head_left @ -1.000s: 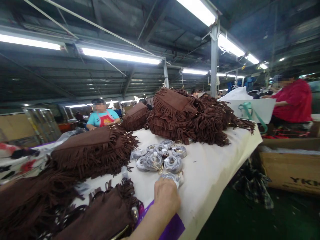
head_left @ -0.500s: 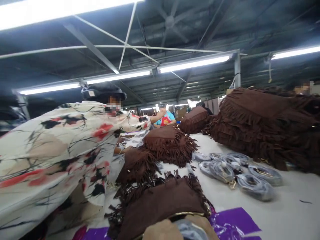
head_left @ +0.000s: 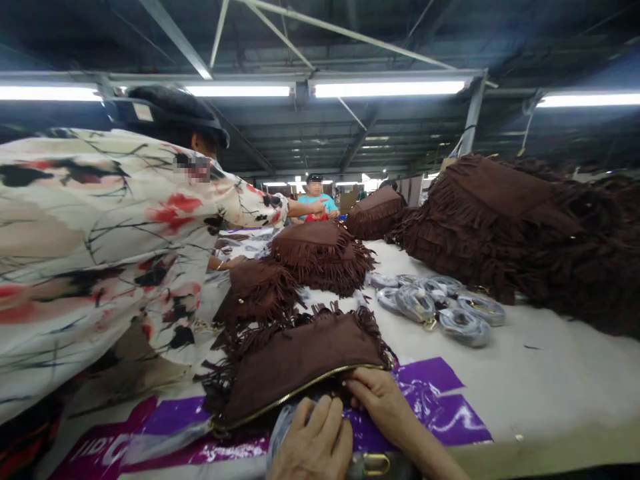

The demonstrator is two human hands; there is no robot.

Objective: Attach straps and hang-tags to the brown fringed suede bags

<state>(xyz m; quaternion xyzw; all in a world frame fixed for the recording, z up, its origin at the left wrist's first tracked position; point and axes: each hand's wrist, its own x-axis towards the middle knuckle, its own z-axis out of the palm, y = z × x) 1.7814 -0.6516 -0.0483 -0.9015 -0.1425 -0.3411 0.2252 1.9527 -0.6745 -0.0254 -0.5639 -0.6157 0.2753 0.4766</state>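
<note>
A dark brown fringed bag (head_left: 305, 367) lies on purple printed plastic (head_left: 440, 400), its gold zipper open along the near edge. My left hand (head_left: 315, 437) is curled over a plastic-wrapped strap coil (head_left: 281, 427) at the bag's mouth. To its right, my right hand (head_left: 377, 400) pinches the bag's opening edge near the zipper's right end; its fingertips are partly hidden inside. A gold metal clasp (head_left: 376, 464) lies between my wrists, in clear wrapping.
Several wrapped strap coils (head_left: 465, 325) lie right of centre. Piles of brown fringed bags (head_left: 500, 220) rise at the back right, with smaller stacks (head_left: 320, 257) ahead. A person in a floral shirt (head_left: 125, 233) leans in from the left; another person (head_left: 315, 200) is farther back.
The view has tilted down and shows more of the table. My hands now show clearly at the bag's mouth, and the wrapped coil has moved left under my left hand.
</note>
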